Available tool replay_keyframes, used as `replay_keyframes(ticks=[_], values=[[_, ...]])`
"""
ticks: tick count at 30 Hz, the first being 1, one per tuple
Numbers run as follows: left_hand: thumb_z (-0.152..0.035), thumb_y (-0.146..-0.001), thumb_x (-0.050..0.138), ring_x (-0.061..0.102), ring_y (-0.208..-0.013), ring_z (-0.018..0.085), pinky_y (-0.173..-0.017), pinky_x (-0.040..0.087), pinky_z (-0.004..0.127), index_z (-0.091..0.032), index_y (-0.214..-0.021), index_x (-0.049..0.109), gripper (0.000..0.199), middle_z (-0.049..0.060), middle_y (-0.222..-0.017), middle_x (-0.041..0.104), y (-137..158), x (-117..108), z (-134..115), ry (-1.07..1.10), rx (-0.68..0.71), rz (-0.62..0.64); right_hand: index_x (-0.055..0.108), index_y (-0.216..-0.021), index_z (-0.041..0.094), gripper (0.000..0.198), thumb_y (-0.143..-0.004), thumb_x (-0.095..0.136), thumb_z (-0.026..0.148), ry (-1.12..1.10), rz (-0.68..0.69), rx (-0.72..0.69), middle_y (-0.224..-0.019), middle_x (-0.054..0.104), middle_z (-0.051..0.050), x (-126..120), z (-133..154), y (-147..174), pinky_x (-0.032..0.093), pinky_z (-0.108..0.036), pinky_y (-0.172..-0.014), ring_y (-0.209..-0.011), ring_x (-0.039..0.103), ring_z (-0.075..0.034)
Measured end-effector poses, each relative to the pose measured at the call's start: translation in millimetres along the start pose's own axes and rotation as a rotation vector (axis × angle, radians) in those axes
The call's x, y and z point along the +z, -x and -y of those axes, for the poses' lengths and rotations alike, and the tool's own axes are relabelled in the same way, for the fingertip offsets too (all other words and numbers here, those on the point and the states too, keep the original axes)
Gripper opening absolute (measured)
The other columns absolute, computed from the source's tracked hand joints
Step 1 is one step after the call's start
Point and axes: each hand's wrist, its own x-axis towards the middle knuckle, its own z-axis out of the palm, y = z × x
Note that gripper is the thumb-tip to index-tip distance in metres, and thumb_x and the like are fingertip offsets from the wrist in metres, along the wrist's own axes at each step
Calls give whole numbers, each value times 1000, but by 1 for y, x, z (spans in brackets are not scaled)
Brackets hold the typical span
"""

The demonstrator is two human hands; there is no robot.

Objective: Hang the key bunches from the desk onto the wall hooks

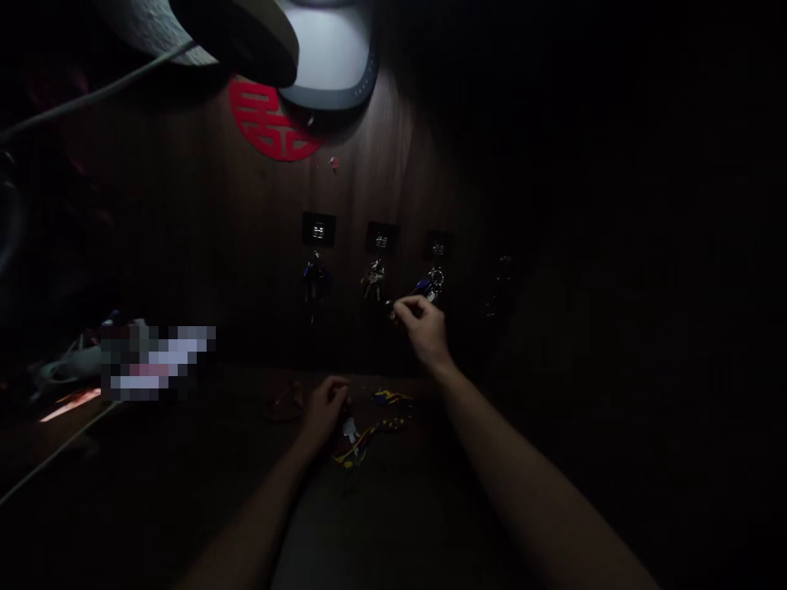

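Note:
My right hand [424, 324] is raised in front of the dark wood panel, thumb and fingers pinched together at a small shiny thing [390, 310], too dark to name. Just above it a bunch of keys with a blue tag [430, 283] hangs from a hook. Lower down, my left hand [325, 406] rests near the surface with its fingers curled in; what they hold, if anything, is hidden. A silver key [350, 430] shows right below its fingertips. Beside that lies a yellow, blue and green braided cord [375, 430], with a second coloured cord [390, 397] behind it.
Two more key bunches hang from the panel, one at left [315, 274] and one in the middle [375, 280]. A red round paper-cut [276, 123] and a lit lamp [332, 57] are above. White cables [104, 98] cross the left. The right side is dark.

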Motion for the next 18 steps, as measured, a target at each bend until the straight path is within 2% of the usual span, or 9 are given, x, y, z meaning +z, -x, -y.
replay_keyframes(ticks=[4, 8, 11, 15, 18], values=[[-36, -70, 53, 55, -57, 14, -52, 38, 22, -17, -82, 59, 23, -2, -59, 58, 1, 0, -1, -49, 6, 3, 55, -66, 17, 11, -66, 59, 28, -42, -54, -28, -59, 57, 3, 19, 23, -43, 45, -25, -57, -56, 54, -11], [-35, -71, 52, 56, -61, 15, -56, 38, 23, -17, -82, 60, 22, -1, -62, 60, 2, -1, -5, -108, 27, 8, 54, -61, 16, 4, -64, 57, 17, -19, -79, 14, -53, 54, 5, 33, 33, -69, 44, -23, -53, -51, 52, -10], [-33, -71, 52, 55, -61, 15, -56, 37, 23, -17, -81, 61, 20, -1, -61, 59, 1, -2, -6, -130, 32, 12, 53, -56, 16, 8, -62, 56, 13, 59, -101, 68, -48, 51, 6, 37, 31, -79, 41, -22, -49, -47, 49, -9], [-33, -72, 52, 55, -60, 15, -56, 36, 23, -17, -82, 61, 20, -1, -60, 59, 1, -2, -7, -126, 31, 16, 51, -49, 16, 14, -59, 59, 12, 176, -60, 157, -45, 50, 6, 39, 27, -81, 38, -21, -46, -45, 47, -9], [-33, -72, 52, 55, -60, 15, -55, 36, 23, -17, -82, 61, 21, -1, -59, 59, 1, -2, -7, -127, 27, 17, 51, -53, 17, 13, -63, 60, 15, 108, -35, 183, -45, 51, 5, 38, 26, -75, 39, -20, -45, -45, 49, -8]])
